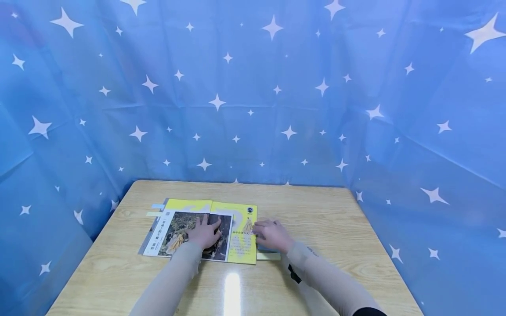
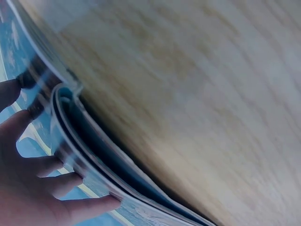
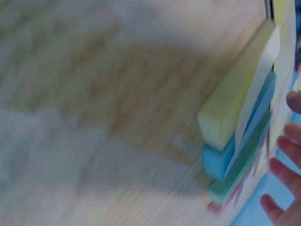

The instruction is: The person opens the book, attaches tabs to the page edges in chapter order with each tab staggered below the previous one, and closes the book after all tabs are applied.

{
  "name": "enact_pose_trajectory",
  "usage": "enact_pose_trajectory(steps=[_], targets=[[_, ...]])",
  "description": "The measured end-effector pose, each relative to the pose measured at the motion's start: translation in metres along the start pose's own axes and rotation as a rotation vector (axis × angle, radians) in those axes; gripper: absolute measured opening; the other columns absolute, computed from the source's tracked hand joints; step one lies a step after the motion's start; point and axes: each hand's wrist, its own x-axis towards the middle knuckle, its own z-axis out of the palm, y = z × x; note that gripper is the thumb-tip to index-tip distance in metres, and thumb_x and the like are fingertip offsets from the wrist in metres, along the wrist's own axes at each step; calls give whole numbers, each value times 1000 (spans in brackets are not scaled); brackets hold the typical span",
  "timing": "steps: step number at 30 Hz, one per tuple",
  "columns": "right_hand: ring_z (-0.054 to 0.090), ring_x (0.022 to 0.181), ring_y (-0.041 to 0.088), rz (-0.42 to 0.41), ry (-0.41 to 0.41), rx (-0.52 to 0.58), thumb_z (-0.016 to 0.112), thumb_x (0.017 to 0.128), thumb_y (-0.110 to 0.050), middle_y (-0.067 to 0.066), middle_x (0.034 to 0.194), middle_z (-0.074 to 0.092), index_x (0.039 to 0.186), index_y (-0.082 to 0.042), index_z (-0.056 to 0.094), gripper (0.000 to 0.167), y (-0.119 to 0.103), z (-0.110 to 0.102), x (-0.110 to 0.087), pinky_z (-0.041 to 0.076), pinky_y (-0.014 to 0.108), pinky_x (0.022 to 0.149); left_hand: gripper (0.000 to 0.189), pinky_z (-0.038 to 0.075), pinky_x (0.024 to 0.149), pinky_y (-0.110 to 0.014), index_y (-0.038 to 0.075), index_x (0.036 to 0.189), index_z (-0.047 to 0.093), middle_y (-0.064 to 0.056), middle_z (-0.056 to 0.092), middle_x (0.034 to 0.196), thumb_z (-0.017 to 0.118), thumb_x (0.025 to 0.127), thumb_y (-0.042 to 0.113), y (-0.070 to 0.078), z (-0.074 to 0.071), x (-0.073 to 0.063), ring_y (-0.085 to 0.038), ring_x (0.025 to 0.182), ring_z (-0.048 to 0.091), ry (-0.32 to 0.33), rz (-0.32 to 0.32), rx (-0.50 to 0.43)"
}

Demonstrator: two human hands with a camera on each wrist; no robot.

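Observation:
An open magazine with yellow page borders and a large photo lies on the table. My left hand rests spread on the photo near the middle fold; in the left wrist view its fingers touch the glossy page, whose layers bow up at the fold. At the magazine's right edge is my right hand, fingertips over the page margin. Partly hidden under that hand lies a bunch of coloured sticky notes; the right wrist view shows yellow, blue and green pads beside the page, with the fingers apart from them.
A pale blue tab and a pale yellow tab stick out from the magazine's left edge. The wooden table meets a blue star-patterned curtain at the back and sides.

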Motion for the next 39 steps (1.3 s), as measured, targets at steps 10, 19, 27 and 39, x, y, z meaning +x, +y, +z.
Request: enact_pose_trajectory(steps=[10, 19, 27, 39], targets=[[37, 138, 25, 50, -117, -35, 58, 92, -53, -2, 144, 49, 139, -18, 54, 59, -19, 11, -6, 24, 58, 110, 53, 15, 89, -85, 29, 149, 40, -23, 14, 158, 48, 100, 45, 0, 8, 3, -52, 141, 10, 8, 13, -1], [34, 140, 24, 103, -141, -18, 53, 93, -56, 4, 150, 40, 144, -11, 46, 69, -30, 16, -12, 8, 64, 112, 53, 14, 91, -85, 28, 149, 40, -24, 13, 158, 49, 99, 43, 0, 6, 4, -51, 141, 9, 15, 14, -11], [40, 136, 23, 84, -133, -19, 57, 90, -57, 7, 146, 46, 140, -8, 52, 69, -43, 11, -21, 8, 65, 111, 53, 14, 91, -85, 27, 149, 41, -24, 14, 158, 50, 99, 43, -1, 7, 3, -51, 141, 9, 16, -2, -21], [33, 140, 30, 166, -115, -50, 52, 90, -62, 13, 149, 41, 143, -2, 45, 80, -52, 17, -18, 3, 69, 109, 53, 14, 91, -85, 29, 149, 40, -23, 15, 158, 49, 99, 44, 0, 9, 3, -51, 141, 8, 25, -13, 2]])
